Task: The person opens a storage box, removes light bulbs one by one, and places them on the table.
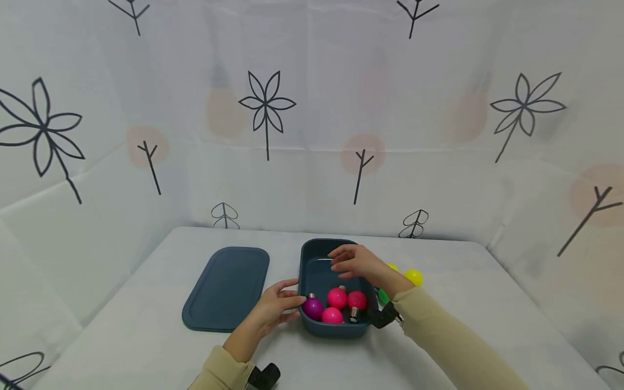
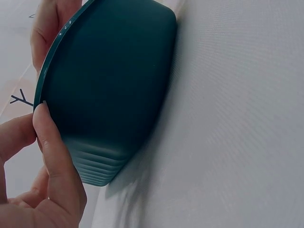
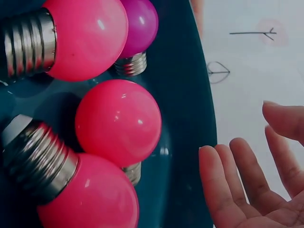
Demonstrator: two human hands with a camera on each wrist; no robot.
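A dark blue plastic box point(image 1: 336, 331) stands on the table. Inside, at its near end, lie a purple light bulb point(image 1: 312, 308) and three pink light bulbs point(image 1: 337, 297) with silver screw bases. My left hand point(image 1: 272, 307) pinches the box's rim at the near left, its thumb point(image 2: 51, 137) against the outer wall in the left wrist view. Over the far part of the box hovers my right hand point(image 1: 358, 263), its fingers loosely bent. The right wrist view shows nothing in that hand's grasp, with the pink bulbs beside it.
Left of the box a flat dark blue lid point(image 1: 226, 290) lies on the white table point(image 1: 146, 325). Beyond the right forearm are yellow balls or bulbs point(image 1: 414, 277) and a green one point(image 1: 383, 296), partly hidden by the arm. A patterned white cloth point(image 1: 312, 179) hangs behind.
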